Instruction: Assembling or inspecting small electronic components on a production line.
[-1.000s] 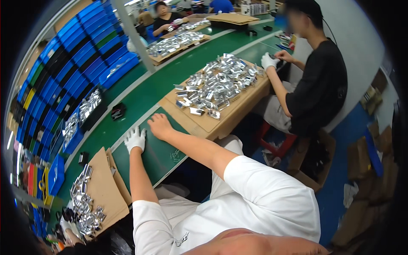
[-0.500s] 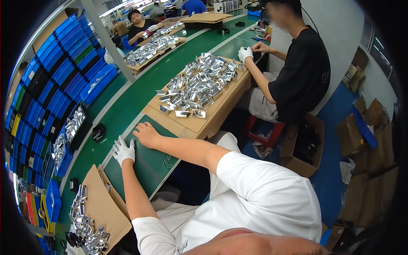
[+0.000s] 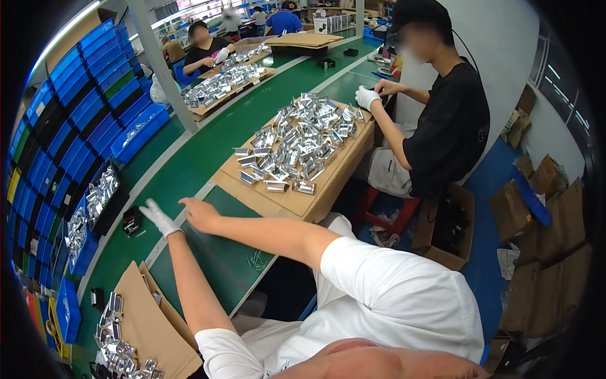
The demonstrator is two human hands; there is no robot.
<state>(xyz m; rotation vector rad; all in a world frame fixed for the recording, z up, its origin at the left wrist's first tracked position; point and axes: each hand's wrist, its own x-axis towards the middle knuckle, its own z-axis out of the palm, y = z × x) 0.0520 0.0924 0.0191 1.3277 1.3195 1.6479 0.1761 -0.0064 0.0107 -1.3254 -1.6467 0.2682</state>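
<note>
My left hand [image 3: 159,218], in a white glove, reaches over the green bench with its fingers stretched apart and nothing in them. Just left of its fingertips lies a small black boxy part [image 3: 132,220]; I see no grip on it. To the right, my bare right hand [image 3: 201,215] is held over the green work mat [image 3: 218,243], its index finger extended and the palm empty. Thin pale strands [image 3: 257,259] lie on the mat's near edge. Beyond my right hand, shiny metal pieces [image 3: 303,142] are heaped on a cardboard sheet [image 3: 262,192].
More metal pieces lie on cardboard [image 3: 148,316] at near left. Blue bins [image 3: 81,243] of metal pieces line the bench's far side, before stacked blue crates [image 3: 69,151]. A post [image 3: 161,63] rises behind. A co-worker [image 3: 445,120] sits at the right, beside an open carton [image 3: 451,234].
My left hand has moved left and away from me, toward the black part. My right hand has shifted slightly left, its index finger now pointing out.
</note>
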